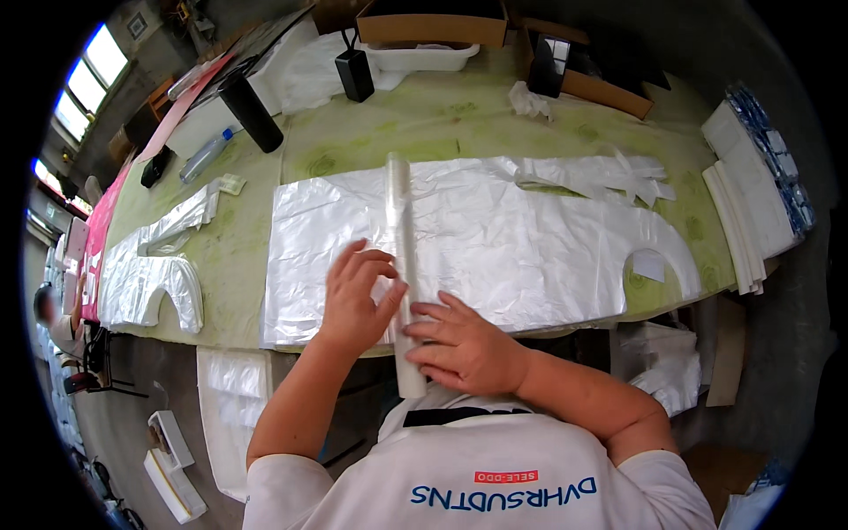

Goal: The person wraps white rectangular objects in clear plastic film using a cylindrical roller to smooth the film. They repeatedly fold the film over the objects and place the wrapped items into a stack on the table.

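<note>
A long roll of clear plastic film lies across a stack of thin white plastic sheets, its near end jutting past the table's front edge toward my body. The sheets are cut like a vest or apron, with a curved opening at the right. My left hand is to the left of the roll, fingers curved and apart, with thumb and fingertips close to its side. From the right, my right hand rests spread fingers against the roll's near part. Neither hand is wrapped round it.
Another cut plastic stack lies at the left. Farther back are a black cylinder, a plastic bottle, a black box-shaped object and cardboard boxes. White blocks with blue packets stand at the right edge.
</note>
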A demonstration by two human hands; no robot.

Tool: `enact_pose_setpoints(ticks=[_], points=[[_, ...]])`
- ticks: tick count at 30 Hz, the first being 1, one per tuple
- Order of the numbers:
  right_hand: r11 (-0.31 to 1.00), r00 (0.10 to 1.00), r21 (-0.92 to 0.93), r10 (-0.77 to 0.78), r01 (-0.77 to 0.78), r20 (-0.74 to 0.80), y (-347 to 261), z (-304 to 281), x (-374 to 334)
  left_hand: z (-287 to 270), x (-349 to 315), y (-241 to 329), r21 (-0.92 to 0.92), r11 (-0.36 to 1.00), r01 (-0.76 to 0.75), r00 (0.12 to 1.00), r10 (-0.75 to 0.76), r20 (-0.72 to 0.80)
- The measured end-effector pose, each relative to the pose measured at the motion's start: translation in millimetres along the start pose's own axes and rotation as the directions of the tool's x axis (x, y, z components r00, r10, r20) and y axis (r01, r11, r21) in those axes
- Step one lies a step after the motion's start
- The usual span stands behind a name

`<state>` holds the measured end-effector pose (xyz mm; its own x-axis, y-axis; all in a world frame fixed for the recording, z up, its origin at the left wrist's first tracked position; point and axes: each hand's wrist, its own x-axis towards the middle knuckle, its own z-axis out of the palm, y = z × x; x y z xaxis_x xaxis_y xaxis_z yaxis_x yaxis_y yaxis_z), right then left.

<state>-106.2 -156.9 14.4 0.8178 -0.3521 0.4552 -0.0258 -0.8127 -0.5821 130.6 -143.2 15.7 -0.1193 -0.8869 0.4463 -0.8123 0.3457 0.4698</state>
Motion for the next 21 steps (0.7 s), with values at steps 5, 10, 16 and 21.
enact_pose_setpoints(ticks=[5,10,16,21], points=[[0.965,0.983,0.193,-0.184,0.178,0.013,-17,17,18,-22,19,49,0.015,0.993,-0.119,0.966,0.113,0.233],[0.973,0.989,0.179,-0.14,0.146,-0.048,-21,-3,-4,-51,-3,19,0.308,0.936,0.169,0.915,-0.266,0.304],[0.96,0.996,0.267,-0.065,0.078,-0.056,-15,-3,-25,-47,-15,32,0.203,0.963,0.178,0.963,-0.212,0.166],[0.964,0.998,0.259,-0.041,0.054,-0.056,-14,-8,-33,-58,-43,-1,0.415,0.848,0.33,0.876,-0.438,0.199]])
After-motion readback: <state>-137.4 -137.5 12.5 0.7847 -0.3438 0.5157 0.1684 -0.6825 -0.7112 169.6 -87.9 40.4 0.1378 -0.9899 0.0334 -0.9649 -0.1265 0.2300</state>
